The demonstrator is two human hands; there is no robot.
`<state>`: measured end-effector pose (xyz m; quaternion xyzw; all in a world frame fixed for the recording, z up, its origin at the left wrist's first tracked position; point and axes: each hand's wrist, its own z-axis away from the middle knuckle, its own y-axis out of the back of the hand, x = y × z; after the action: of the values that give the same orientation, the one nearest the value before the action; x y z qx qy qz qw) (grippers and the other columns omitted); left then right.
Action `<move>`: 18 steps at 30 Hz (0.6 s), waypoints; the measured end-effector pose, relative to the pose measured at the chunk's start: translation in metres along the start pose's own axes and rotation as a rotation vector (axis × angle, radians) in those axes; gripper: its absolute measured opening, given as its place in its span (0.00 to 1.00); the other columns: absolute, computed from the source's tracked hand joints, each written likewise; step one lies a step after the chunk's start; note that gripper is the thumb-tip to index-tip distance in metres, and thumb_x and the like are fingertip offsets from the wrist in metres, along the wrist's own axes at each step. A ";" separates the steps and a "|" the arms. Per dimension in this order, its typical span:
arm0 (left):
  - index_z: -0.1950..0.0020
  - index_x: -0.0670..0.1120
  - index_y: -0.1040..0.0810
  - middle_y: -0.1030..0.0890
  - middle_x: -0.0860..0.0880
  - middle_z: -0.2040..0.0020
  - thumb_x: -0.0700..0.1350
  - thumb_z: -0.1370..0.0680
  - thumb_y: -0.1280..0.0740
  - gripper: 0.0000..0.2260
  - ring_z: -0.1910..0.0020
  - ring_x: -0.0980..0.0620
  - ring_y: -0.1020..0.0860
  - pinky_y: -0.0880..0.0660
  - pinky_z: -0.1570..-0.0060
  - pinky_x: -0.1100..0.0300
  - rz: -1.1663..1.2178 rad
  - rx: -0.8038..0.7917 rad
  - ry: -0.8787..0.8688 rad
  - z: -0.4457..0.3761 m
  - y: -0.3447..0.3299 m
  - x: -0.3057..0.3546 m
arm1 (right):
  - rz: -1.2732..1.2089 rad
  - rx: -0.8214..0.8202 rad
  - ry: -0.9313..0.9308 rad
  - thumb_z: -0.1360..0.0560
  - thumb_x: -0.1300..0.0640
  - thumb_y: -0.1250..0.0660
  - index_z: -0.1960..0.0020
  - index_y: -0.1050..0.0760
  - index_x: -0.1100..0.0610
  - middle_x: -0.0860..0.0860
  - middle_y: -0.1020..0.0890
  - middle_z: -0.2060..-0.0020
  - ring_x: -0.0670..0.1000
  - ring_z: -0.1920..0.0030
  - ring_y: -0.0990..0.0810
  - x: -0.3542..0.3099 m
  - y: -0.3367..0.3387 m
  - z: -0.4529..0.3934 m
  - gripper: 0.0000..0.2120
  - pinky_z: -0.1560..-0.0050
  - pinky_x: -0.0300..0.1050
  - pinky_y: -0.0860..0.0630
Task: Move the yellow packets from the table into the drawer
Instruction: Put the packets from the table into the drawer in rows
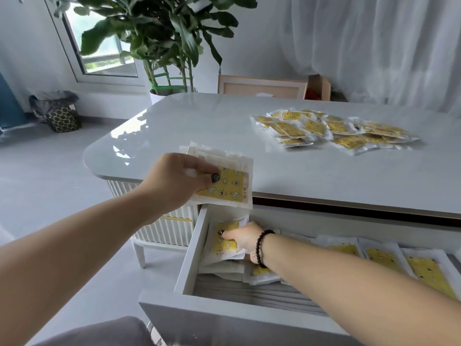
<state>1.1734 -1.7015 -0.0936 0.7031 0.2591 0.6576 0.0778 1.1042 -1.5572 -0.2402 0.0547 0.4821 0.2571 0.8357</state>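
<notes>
My left hand grips a stack of yellow packets just above the left end of the open white drawer. Inside that end, my right hand holds another yellow packet upright against the drawer's left wall, thumb pressed on its face. More packets lie in a row along the drawer to the right, partly hidden by my right forearm. A loose pile of yellow packets lies on the white table at the far right.
A large potted plant stands behind the table's far left corner. A wooden chair back shows beyond the far edge, a cardboard box beside it. A patterned bag sits on the floor at left.
</notes>
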 end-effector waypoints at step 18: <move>0.57 0.55 0.17 0.18 0.53 0.53 0.43 0.28 0.26 0.06 0.57 0.50 0.19 0.19 0.53 0.53 -0.088 0.009 0.019 -0.007 0.010 -0.010 | 0.592 0.010 0.116 0.26 0.45 0.35 0.57 0.35 0.59 0.52 0.28 0.68 0.52 0.69 0.25 -0.003 0.017 0.015 0.17 0.71 0.40 0.28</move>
<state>1.1694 -1.7158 -0.0972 0.6852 0.2936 0.6588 0.1009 1.1092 -1.5419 -0.2247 0.1822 0.4935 0.4898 0.6952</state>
